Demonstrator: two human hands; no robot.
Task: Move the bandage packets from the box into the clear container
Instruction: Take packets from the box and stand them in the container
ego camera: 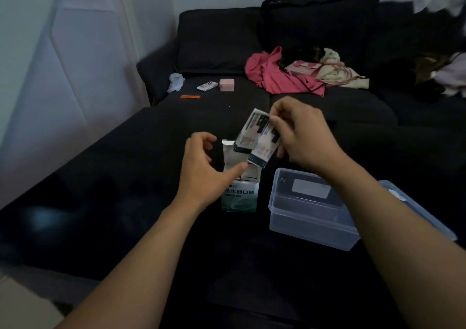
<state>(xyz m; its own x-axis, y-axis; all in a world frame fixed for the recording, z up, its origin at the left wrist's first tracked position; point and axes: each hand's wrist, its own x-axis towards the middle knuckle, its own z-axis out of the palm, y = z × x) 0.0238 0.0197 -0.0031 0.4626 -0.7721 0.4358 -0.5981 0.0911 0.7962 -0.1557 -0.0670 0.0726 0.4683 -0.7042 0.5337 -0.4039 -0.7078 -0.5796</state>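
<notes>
Container (312,217), one, clear plastic, rectangular, on black sofa (126,177), right of box. Box (239,197), one, white-green cardboard, upright, flap open. Bandage packets (254,139), a few, white with dark print, pinched above box by right hand (302,137). Left hand (201,169) loosely curled, thumb at box mouth, holding nothing.

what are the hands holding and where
Right hand pinches the bandage packets by their top edge, above the box. Left hand holds nothing.

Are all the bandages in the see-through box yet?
Not yet. The clear container looks empty of packets. The right hand pinches a bunch of bandage packets above the open box. The left hand touches the box, where more packets seem to remain.
</notes>
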